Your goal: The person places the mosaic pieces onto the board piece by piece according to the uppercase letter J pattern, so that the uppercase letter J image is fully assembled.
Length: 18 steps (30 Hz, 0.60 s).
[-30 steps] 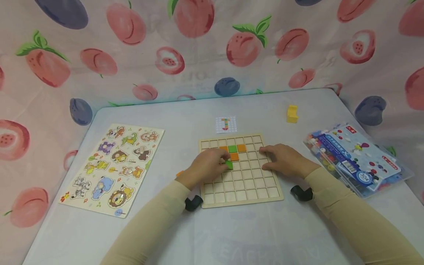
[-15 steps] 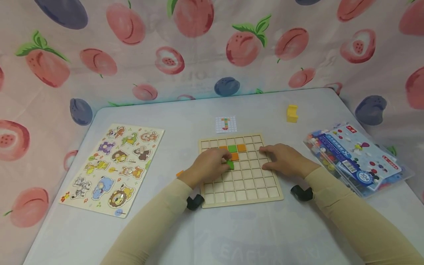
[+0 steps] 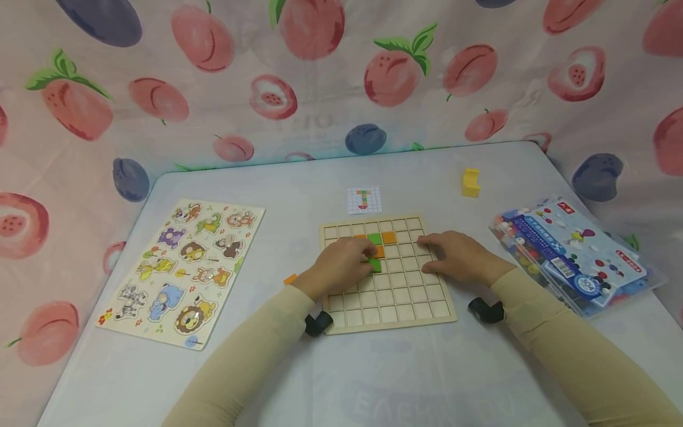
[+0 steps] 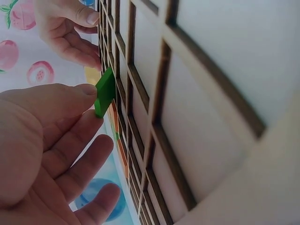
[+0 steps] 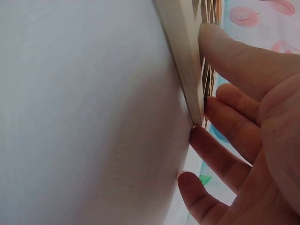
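Observation:
My left hand [image 3: 338,267] pinches a small green square tile [image 4: 105,91] between thumb and index finger, its other fingers loosely spread. The tile stands tilted, its lower edge right at the grid of a wooden board [image 3: 392,327]. In the head view it sits just below an orange tile [image 3: 380,252]. Above that runs a row with a green tile [image 3: 374,238] between two orange ones, the left one partly behind my fingers. My right hand [image 3: 459,255] rests at the board's right edge, thumb on the rim and fingers relaxed, holding no tile.
Behind the board lies a small printed card [image 3: 364,200] with a coloured pattern. A loose orange tile [image 3: 290,279] lies beside my left wrist. An animal puzzle board [image 3: 181,270] is at left. At right are a plastic box [image 3: 578,255] of colourful pieces and a yellow block [image 3: 470,184].
My left hand has shifted slightly to the right with the green tile, whose tilt has changed. The right hand has stayed in place at the board's edge.

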Each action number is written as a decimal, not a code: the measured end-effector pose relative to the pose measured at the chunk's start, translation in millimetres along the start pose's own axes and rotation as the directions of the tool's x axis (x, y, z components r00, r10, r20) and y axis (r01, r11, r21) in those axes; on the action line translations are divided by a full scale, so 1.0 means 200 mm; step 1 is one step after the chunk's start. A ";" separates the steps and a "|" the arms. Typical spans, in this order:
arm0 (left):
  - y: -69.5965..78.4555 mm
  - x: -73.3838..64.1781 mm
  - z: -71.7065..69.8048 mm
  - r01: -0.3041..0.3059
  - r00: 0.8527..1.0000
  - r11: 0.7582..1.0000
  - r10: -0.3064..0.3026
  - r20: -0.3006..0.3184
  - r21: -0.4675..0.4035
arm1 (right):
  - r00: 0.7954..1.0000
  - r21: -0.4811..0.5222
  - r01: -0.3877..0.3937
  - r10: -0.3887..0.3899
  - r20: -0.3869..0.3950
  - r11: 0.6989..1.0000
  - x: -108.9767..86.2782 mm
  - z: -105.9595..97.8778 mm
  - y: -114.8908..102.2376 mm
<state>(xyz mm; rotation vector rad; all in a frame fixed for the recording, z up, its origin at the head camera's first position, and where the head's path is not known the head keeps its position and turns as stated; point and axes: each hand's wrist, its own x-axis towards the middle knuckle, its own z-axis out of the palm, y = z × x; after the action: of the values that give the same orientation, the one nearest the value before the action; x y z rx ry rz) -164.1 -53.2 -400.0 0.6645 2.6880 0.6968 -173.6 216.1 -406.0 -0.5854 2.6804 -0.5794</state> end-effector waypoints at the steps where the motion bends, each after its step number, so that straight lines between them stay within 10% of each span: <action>1: 0.00 0.00 0.00 0.002 1.000 1.000 -0.002 0.002 0.000 | 1.000 0.000 0.002 -0.002 -0.001 1.000 0.00 0.00 0.00; 18: 0.03 0.03 0.01 0.022 1.000 0.999 -0.022 0.022 0.032 | 0.999 0.002 0.049 -0.049 -0.022 0.999 0.00 0.00 0.01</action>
<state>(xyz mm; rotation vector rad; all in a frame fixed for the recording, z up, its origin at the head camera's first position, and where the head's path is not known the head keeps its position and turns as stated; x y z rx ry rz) -166.5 -45.9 -399.1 0.6457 2.6874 0.6384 -174.4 218.3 -407.9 -0.6493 2.6918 -0.6058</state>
